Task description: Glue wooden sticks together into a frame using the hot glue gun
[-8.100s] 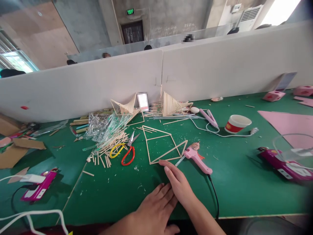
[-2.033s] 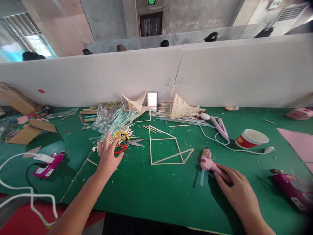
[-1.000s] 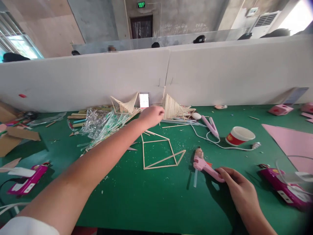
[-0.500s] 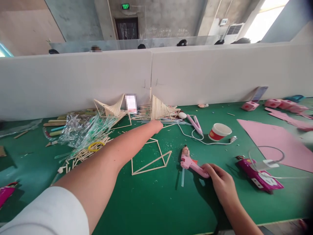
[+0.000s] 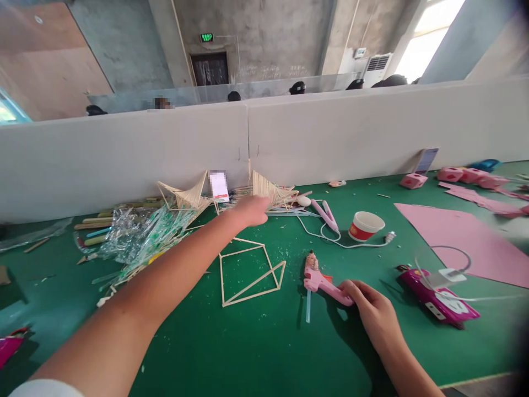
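The right hand [image 5: 374, 309] rests on the green table [image 5: 248, 353] with its fingers curled loosely on the handle of the pink glue gun [image 5: 320, 278]. The glue gun lies flat. Its long side runs from the hand up and to the left, and its tip points away toward the white wall [image 5: 330, 132]. The left hand [image 5: 252, 210] is stretched far out, closed over thin sticks [image 5: 285, 207] near the wall; I cannot tell if it holds one. A stick frame [image 5: 248, 270] lies between the two hands.
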`<state>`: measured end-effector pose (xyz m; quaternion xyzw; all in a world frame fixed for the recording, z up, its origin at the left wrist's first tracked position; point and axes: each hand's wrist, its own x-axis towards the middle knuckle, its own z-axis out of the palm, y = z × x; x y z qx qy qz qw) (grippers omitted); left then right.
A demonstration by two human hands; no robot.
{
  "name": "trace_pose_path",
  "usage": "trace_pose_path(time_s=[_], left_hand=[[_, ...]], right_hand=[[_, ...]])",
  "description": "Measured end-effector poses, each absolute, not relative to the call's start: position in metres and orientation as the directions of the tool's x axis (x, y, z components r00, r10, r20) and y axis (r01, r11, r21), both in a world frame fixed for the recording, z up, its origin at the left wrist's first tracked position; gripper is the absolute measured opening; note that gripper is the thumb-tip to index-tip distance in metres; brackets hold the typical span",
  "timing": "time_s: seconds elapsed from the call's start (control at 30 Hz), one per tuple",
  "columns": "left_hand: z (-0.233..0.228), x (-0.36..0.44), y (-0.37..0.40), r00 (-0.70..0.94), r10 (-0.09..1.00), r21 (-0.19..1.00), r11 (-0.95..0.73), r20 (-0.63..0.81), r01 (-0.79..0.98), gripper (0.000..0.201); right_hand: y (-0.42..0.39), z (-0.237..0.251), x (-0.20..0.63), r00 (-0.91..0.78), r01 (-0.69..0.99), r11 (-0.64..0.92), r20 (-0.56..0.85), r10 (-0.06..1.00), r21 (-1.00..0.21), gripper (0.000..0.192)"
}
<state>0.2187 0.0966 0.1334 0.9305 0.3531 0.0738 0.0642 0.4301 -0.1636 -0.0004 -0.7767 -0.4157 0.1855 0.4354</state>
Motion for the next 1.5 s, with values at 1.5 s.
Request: trace_pose_path(time_s=[1.5], left_hand=[[-0.021, 0.071, -0.022, 0.425, 0.903, 0.970, -0.152, 0.060, 0.187, 0.008]], right_hand=[[-0.142, -0.041, 0.437, 0.244, 0.940, -0.132, 0.351, 0.904, -0.315, 0.048]])
